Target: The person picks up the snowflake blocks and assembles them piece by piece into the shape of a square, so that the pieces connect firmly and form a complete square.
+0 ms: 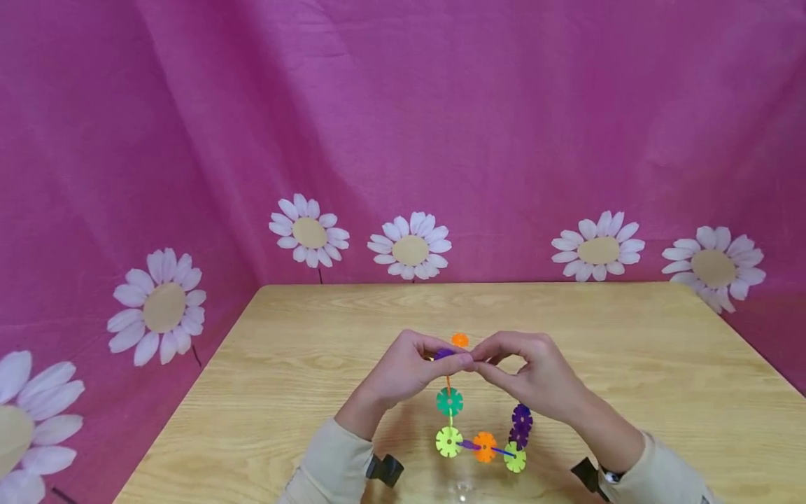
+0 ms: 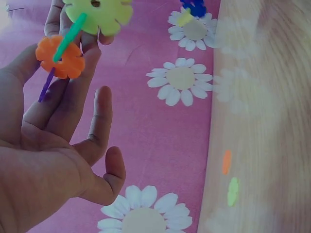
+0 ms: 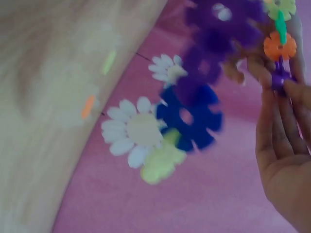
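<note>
A chain of notched plastic flower discs hangs below both hands. My left hand (image 1: 412, 367) pinches its top end by thumb and forefinger, around a purple disc (image 3: 281, 80). Fingertip to fingertip with it, my right hand (image 1: 535, 371) pinches at the same place; the piece there is mostly hidden. Above the purple disc in the right wrist view come an orange disc (image 3: 280, 46), a green one edge-on and a yellow-green one. Lower on the chain are a green disc (image 1: 450, 402), a yellow-green disc (image 1: 449, 442), an orange disc (image 1: 485, 446) and overlapping purple discs (image 1: 520, 425).
Below the hands is a wood-grain table (image 1: 302, 350). An orange piece (image 1: 460, 339) shows just behind the fingertips; I cannot tell whether it joins the chain. A pink curtain (image 1: 441, 126) with white flowers stands behind the table. Dark straps (image 1: 385, 470) sit at the wrists.
</note>
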The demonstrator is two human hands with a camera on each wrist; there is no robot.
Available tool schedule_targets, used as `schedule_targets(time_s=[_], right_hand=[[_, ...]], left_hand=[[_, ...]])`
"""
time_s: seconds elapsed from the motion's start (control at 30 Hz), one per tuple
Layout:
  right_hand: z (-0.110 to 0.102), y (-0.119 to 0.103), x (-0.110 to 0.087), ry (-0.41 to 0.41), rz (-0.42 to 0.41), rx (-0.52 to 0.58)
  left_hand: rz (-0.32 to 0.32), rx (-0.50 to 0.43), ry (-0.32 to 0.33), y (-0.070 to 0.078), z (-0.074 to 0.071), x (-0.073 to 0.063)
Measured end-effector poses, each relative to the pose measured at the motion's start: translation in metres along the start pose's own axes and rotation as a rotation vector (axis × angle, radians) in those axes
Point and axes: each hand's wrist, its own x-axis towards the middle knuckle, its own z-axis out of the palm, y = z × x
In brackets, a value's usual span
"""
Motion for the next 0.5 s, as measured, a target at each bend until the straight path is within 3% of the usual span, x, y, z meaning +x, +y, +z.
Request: schedule_targets(time_s=[0.13,0.27,0.5], right_hand=[[-0.013,0.001,0.001,-0.072,0.012,0.005],[-0.029,0.01,0.003,-0.144,0.09,0.017],[-0.038,0.041,0.01,-0.46,0.214,-0.023]], left_hand=[[-0.012,0.017,0.009,0.001,-0.003,-0.002],[-0.02,0.017,0.008,0.001,-0.005,-0.002],[-0.022,0.031,0.007,0.005,-0.004,-0.002]])
